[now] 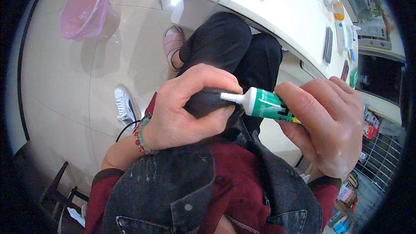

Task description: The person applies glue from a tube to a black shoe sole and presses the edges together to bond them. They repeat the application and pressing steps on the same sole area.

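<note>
Green-and-white tube (268, 104) lies between the two hands, over the dark trousers (221, 39). I see the right hand's (331, 119) fingers grasping its rear end, so that hand is nearer the body. The long axis slants left and slightly up my view, putting the white nozzle (232, 98) between the left hand's (184, 104) curled thumb and forefinger; whether those fingers grip it, I cannot tell.
</note>
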`<act>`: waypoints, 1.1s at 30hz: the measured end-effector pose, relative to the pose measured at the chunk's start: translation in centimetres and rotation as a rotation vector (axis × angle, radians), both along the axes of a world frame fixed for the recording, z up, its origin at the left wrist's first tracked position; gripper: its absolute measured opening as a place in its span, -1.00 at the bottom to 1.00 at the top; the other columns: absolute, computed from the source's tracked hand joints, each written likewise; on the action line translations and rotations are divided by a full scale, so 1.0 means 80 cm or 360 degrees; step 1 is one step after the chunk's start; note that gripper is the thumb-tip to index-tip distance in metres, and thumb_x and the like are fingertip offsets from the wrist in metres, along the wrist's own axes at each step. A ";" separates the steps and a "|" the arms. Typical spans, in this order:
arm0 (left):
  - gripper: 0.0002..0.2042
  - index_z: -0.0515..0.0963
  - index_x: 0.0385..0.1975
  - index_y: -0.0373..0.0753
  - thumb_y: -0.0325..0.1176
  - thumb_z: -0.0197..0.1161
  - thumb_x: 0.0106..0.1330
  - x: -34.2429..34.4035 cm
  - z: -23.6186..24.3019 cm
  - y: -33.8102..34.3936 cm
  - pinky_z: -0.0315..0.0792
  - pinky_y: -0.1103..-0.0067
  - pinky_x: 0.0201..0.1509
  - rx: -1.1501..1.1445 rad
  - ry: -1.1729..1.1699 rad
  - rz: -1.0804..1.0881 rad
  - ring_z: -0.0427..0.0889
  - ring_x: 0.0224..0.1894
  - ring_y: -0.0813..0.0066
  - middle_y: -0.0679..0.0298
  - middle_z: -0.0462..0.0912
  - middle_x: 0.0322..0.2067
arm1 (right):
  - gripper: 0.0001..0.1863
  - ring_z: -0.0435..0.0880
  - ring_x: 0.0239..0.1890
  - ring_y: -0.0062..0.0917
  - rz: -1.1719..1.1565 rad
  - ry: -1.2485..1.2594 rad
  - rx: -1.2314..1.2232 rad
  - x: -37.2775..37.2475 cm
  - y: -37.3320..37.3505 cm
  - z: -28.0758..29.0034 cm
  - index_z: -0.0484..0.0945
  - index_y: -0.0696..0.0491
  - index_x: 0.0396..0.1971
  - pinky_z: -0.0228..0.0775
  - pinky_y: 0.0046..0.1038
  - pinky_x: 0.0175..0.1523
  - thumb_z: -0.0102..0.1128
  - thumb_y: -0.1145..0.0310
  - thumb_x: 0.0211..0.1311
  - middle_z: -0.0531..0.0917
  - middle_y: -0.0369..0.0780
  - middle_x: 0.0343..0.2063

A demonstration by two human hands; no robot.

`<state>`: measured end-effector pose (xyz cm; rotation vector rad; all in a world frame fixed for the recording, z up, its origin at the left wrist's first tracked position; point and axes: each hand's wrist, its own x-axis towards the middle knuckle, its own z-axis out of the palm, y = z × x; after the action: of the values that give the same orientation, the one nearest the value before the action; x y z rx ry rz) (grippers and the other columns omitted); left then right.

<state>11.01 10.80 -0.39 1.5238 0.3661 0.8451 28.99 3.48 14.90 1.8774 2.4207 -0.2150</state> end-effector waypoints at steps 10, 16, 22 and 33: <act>-0.75 0.51 -0.27 -0.33 -0.55 0.29 0.01 0.001 0.003 -0.001 0.44 0.53 -0.05 0.0006 0.0052 0.0044 0.60 -0.20 0.40 0.10 0.62 -0.23 | -0.46 0.52 -0.56 -0.41 0.0074 -0.0230 0.0065 -0.016 0.010 0.014 0.60 0.07 -0.29 0.29 -0.37 -0.47 0.37 0.39 -0.54 0.49 -0.28 -0.57; -0.74 0.51 -0.26 -0.33 -0.55 0.30 0.00 0.001 0.003 0.000 0.45 0.51 -0.04 0.0022 0.0091 0.0050 0.61 -0.19 0.40 0.11 0.62 -0.23 | -0.43 0.53 -0.55 -0.41 0.0113 -0.0284 0.0062 -0.009 0.011 0.017 0.60 0.05 -0.26 0.30 -0.37 -0.46 0.37 0.40 -0.55 0.50 -0.28 -0.57; -0.74 0.52 -0.27 -0.33 -0.60 0.28 -0.02 0.002 0.006 -0.002 0.45 0.51 -0.02 -0.0053 0.0112 0.0052 0.61 -0.17 0.40 0.12 0.63 -0.24 | -0.41 0.54 -0.54 -0.42 0.0091 -0.0225 0.0103 -0.003 0.005 0.017 0.60 0.07 -0.26 0.30 -0.37 -0.44 0.38 0.39 -0.58 0.53 -0.27 -0.54; -0.74 0.51 -0.26 -0.33 -0.58 0.28 0.00 0.002 0.007 -0.001 0.44 0.51 -0.02 -0.0068 0.0097 0.0019 0.59 -0.16 0.41 0.10 0.62 -0.21 | -0.41 0.53 -0.55 -0.40 0.0137 -0.0152 0.0044 0.000 0.009 0.009 0.59 0.10 -0.25 0.28 -0.36 -0.46 0.37 0.37 -0.56 0.51 -0.26 -0.56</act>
<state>11.15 10.72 0.15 1.5114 0.4357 0.7964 29.02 4.24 15.61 1.7468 2.4457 -0.0857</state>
